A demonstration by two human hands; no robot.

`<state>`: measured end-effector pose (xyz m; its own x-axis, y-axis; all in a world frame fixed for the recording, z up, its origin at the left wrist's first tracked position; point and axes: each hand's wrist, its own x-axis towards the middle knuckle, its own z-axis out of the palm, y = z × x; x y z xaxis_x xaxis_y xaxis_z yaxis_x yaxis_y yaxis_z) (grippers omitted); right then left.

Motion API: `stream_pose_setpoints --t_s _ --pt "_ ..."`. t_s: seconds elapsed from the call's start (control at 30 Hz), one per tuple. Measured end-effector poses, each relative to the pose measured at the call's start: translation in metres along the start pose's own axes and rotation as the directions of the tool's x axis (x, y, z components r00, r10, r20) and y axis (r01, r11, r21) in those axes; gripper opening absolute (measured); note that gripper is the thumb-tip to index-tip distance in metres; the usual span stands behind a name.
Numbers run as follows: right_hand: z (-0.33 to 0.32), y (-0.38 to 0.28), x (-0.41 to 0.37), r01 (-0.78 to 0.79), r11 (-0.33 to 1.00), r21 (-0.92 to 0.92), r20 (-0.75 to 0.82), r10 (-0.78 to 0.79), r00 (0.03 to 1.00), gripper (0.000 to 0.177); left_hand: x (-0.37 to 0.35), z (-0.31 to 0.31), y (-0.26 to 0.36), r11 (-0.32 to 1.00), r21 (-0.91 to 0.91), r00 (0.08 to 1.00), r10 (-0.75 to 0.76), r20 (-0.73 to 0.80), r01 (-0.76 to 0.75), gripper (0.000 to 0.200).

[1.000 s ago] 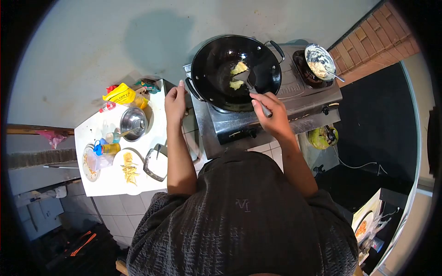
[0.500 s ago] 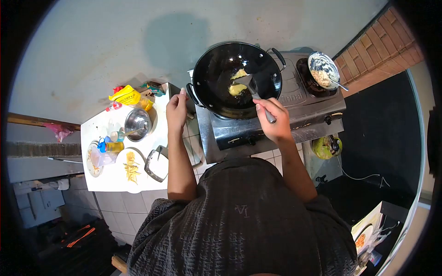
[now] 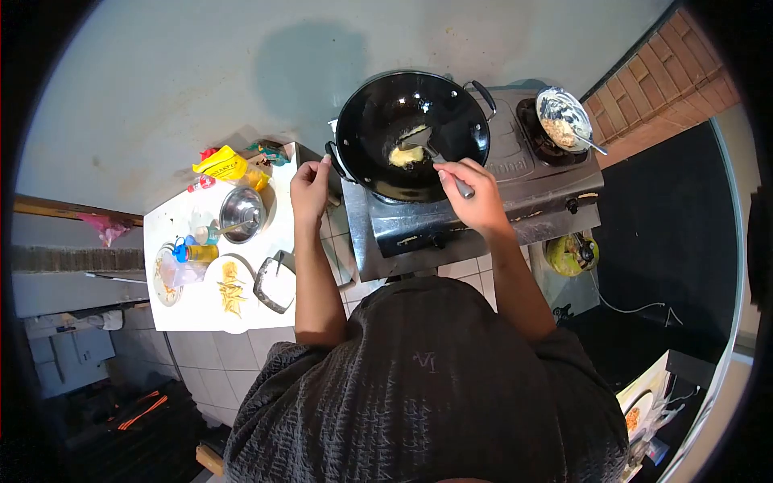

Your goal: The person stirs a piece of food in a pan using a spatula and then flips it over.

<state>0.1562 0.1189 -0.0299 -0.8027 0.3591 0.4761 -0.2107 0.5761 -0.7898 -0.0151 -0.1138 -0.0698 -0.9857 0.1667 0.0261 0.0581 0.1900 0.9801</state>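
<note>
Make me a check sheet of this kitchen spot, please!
Surface: steel stove beside a white side table.
Job's things: black wok on the stove, yellow food inside, spatula blade touching it.
Clutter: steel bowl, yellow packet, bottle, plate of strips on the table; bowl of food on the other burner.
Hands: right hand grips the spatula; left hand at the wok's side handle, grip unclear.
Cables: white cord on the dark floor.
Surroundings: grey wall, brick wall.

A single head-worn camera looks steeply down through a fisheye lens with dark rounded corners. The person's shoulders (image 3: 419,402) fill the bottom; the wok (image 3: 378,113) sits upper centre, the tabletop (image 3: 181,310) left, both within arm's reach.
</note>
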Motion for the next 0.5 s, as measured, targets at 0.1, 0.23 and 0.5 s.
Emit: stream_pose_setpoints --t_s 0.1,0.23,0.5 --pt "-0.002 0.000 -0.004 -0.064 0.998 0.009 0.014 0.064 0.998 0.012 -0.004 -0.003 0.008 0.998 0.026 0.998 -0.063 0.020 0.062 0.028" --pt "-0.005 -0.009 -0.002 -0.075 0.997 0.003 -0.047 0.076 0.996 0.011 0.000 -0.008 0.005 0.999 -0.007 0.999 -0.037 0.004 0.037 0.028" --pt "-0.001 -0.011 -0.006 -0.057 0.998 0.001 -0.021 0.057 0.998 0.012 0.005 -0.004 0.011 0.999 0.019 0.999 -0.036 0.014 0.036 0.028"
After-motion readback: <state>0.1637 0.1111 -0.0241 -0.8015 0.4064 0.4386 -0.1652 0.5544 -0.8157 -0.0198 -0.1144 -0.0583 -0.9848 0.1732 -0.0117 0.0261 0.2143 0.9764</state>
